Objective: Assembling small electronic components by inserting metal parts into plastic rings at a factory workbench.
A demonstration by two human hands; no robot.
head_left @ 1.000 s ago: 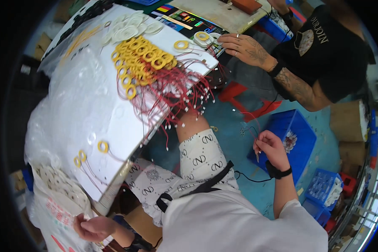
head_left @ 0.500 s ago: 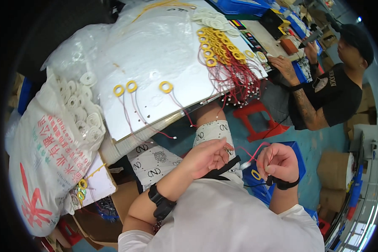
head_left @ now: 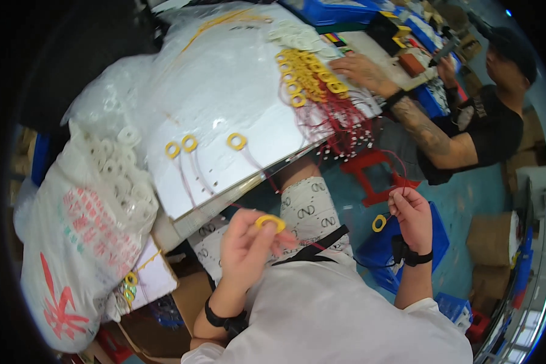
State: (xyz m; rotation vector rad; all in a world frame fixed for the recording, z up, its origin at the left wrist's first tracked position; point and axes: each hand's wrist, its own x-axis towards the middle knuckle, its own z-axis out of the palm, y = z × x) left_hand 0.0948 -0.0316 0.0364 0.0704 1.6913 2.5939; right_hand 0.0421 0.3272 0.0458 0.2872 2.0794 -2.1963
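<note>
My left hand point(head_left: 244, 252) is closed on a yellow ring point(head_left: 270, 222) over my lap, with a red wire trailing toward my thigh. Out to the right, my right hand point(head_left: 411, 213) pinches a thin red wire point(head_left: 401, 162) that arcs above the fingers. Beside that hand a second yellow ring point(head_left: 379, 223) shows against the blue bin; whether it hangs from the pinched wire I cannot tell. Three wired yellow rings point(head_left: 236, 142) lie apart along the near side of the white table point(head_left: 224, 176).
A pile of yellow rings point(head_left: 312, 76) with red wires point(head_left: 340, 127) covers the table's right end. White rings spill from a sack point(head_left: 73, 242) at left. Below my right hand stands a blue bin point(head_left: 431, 242). A co-worker's hand point(head_left: 364, 73) reaches over the pile, near a red stool point(head_left: 370, 182).
My left hand has moved left and down, and a yellow ring now shows in it. My right hand has risen slightly, pinching wire. The co-worker's hand has reached farther over the table.
</note>
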